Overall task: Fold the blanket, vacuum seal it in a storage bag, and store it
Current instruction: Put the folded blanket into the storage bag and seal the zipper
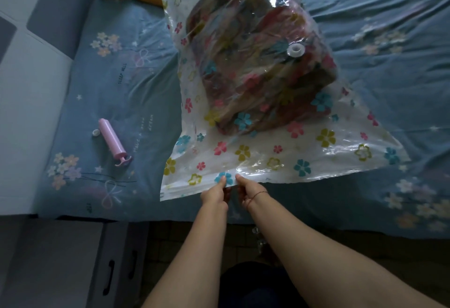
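At the near edge of the bed (117, 93), your left hand (215, 195) and right hand (247, 192) sit close together, each pinching the mouth strip of the storage bag (243, 159) between thumb and fingers; the folded blanket (258, 64) already lies inside it, in the middle of the mattress, with the white valve (295, 50) on top. Expect slick, floppy film that slides under dry fingers and wrinkles easily; grip it only at the stiffer zip strip, and press along that strip rather than tugging the thin panels. The blanket looks soft, bulky and springy, so it should push air back until sealed; whether the strip is closed at your fingers is hard to judge from here. The pink hand pump (112, 140) lies well to your left, a small white cap (96, 132) just beside it.
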A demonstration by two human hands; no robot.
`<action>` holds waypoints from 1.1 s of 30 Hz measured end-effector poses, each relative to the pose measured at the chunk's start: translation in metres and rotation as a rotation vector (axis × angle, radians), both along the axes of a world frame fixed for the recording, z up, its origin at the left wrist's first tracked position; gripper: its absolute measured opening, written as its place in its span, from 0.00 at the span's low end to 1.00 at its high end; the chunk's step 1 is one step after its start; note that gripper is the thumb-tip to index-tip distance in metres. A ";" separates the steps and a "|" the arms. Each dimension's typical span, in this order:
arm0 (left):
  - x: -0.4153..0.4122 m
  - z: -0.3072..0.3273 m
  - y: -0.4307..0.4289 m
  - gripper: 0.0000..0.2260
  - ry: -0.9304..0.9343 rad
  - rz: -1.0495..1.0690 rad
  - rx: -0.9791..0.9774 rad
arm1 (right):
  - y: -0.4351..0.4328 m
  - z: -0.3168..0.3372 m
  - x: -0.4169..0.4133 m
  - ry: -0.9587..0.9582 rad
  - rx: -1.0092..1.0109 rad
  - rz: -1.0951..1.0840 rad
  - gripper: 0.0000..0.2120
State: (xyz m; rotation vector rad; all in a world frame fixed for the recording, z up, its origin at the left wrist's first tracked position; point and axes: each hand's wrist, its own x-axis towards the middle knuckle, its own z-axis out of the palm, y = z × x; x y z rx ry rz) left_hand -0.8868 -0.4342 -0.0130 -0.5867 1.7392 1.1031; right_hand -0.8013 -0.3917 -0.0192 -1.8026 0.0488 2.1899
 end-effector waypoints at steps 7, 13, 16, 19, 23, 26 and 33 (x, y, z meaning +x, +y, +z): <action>-0.047 0.008 0.004 0.17 0.057 -0.009 -0.021 | 0.055 -0.005 0.066 -0.120 0.110 -0.089 0.12; -0.049 0.007 0.000 0.20 0.077 0.039 -0.072 | 0.080 -0.005 0.135 -0.132 0.110 -0.151 0.10; -0.024 0.007 0.007 0.23 0.086 0.156 -0.105 | 0.063 0.005 0.137 -0.017 0.070 -0.241 0.05; 0.031 0.023 0.033 0.18 -0.087 0.110 -0.033 | 0.056 0.016 0.141 0.068 0.059 -0.237 0.08; 0.114 0.029 0.081 0.11 -0.288 -0.002 0.095 | 0.069 0.015 0.145 0.048 0.078 -0.186 0.08; 0.150 0.021 0.104 0.09 -0.300 -0.051 0.125 | 0.076 0.014 0.146 0.050 0.088 -0.189 0.10; 0.165 0.011 0.097 0.15 -0.064 -0.112 0.093 | 0.083 0.002 0.154 -0.065 0.200 -0.039 0.11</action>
